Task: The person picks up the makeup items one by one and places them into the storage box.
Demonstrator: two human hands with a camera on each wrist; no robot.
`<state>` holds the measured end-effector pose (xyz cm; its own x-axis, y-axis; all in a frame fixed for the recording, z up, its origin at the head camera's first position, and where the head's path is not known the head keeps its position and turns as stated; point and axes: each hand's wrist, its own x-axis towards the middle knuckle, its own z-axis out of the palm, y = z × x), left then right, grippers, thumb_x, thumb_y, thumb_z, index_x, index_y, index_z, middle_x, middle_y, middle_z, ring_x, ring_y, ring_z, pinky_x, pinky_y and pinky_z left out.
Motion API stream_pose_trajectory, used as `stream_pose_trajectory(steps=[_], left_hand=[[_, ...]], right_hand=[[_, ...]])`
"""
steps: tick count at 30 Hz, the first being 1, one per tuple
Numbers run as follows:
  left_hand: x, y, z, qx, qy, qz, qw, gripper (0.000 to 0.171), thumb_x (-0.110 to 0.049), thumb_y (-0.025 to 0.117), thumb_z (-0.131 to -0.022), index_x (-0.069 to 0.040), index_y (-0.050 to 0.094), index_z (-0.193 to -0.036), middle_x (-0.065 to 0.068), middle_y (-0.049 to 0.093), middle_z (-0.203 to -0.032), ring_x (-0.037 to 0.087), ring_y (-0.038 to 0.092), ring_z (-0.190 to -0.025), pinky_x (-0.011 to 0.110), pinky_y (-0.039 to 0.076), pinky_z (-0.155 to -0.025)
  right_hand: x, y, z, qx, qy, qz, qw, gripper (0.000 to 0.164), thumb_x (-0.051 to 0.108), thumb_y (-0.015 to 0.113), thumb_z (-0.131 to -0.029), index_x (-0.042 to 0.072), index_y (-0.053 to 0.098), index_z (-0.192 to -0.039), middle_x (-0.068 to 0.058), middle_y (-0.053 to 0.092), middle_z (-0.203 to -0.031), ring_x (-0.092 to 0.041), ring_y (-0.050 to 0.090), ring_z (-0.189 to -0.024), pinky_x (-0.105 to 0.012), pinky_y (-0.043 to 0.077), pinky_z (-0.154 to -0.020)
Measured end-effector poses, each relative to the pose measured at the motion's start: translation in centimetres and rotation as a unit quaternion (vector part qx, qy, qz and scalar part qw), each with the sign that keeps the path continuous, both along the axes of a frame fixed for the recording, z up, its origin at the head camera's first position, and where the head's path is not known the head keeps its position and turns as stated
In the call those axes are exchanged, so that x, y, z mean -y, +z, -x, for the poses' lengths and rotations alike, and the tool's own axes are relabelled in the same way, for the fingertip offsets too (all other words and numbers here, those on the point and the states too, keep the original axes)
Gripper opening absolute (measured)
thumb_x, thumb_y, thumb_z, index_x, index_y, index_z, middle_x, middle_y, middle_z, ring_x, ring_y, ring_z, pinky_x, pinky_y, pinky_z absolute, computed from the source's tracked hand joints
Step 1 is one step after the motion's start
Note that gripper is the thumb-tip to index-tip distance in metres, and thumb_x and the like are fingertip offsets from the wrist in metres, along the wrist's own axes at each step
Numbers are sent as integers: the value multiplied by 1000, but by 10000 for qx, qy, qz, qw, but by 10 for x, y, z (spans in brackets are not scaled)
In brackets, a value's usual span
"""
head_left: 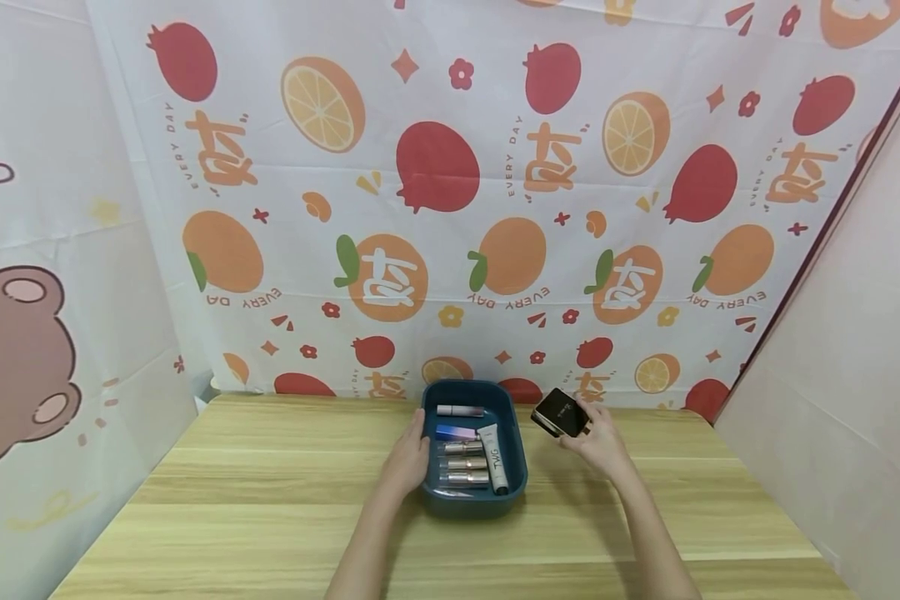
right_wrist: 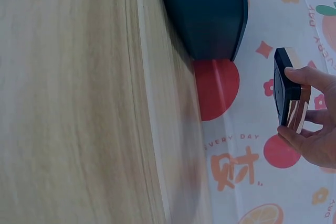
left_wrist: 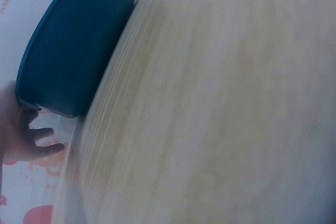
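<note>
A dark blue-green bin [head_left: 525,475] stands on the table, holding small cosmetics. My left hand [head_left: 407,454] rests against its left side; in the left wrist view its fingers [left_wrist: 44,133] are spread and fairly straight beside the bin's wall. To the right of the bin, my right hand [head_left: 598,439] holds a square black compact case [head_left: 562,412] above the table. The right wrist view shows thumb and fingers pinching the case [right_wrist: 286,90] by its edges, with a shiny gold-toned side. Inside the bin lie a white "TWG" tube [head_left: 495,458], several lipstick tubes [head_left: 465,463] and a blue-to-pink item [head_left: 456,432].
A slim lip gloss-like tube [head_left: 461,411] lies at the bin's far end. The wood-grain table [head_left: 255,492] meets a fruit-printed cloth [head_left: 450,250] close behind the bin. Pale cloth walls [head_left: 847,375] stand at both sides.
</note>
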<state>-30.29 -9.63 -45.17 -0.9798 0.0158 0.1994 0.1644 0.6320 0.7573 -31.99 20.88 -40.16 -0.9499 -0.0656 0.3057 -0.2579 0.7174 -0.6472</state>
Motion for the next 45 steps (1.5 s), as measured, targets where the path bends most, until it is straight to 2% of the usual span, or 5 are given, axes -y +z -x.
stream_pose_trajectory(steps=[10,22,29,37,45], left_hand=[[0,-1,-1,-15,-40,54,10000,49,-9,36,-97,5,23,-142,21,21,-146,37,23,-131,48,20,-105],[0,-1,0,-46,-3,4,10000,49,-9,35,-97,5,23,-142,20,21,-147,36,23,-132,47,20,-106],[-1,-2,1,-47,2,1,10000,49,-10,35,-97,4,23,-143,20,21,-147,36,24,-131,47,20,-106],[0,-2,-1,-44,-25,7,10000,49,-8,36,-97,5,22,-142,21,22,-146,38,24,-131,48,20,-105],[-1,-1,-1,48,20,34,10000,49,-10,35,-98,4,22,-143,20,21,-147,36,23,-132,48,21,-105]], right_hand=[[8,0,1,171,18,61,9998,79,14,76,-68,-4,39,-135,-26,41,-122,-39,47,-102,-55,40,-85],[18,1,1,16,42,57,10000,77,16,78,-66,-3,43,-133,-28,38,-129,-44,44,-109,-58,39,-86],[23,-1,0,175,75,159,9997,77,15,78,-67,-1,43,-134,-26,40,-128,-42,45,-108,-57,40,-86],[30,-3,2,-9,165,188,9997,77,12,79,-64,-3,45,-132,-25,42,-125,-40,46,-106,-55,40,-86],[36,-6,2,120,265,302,9991,78,11,80,-64,-1,45,-133,-24,41,-127,-39,47,-105,-53,43,-85]])
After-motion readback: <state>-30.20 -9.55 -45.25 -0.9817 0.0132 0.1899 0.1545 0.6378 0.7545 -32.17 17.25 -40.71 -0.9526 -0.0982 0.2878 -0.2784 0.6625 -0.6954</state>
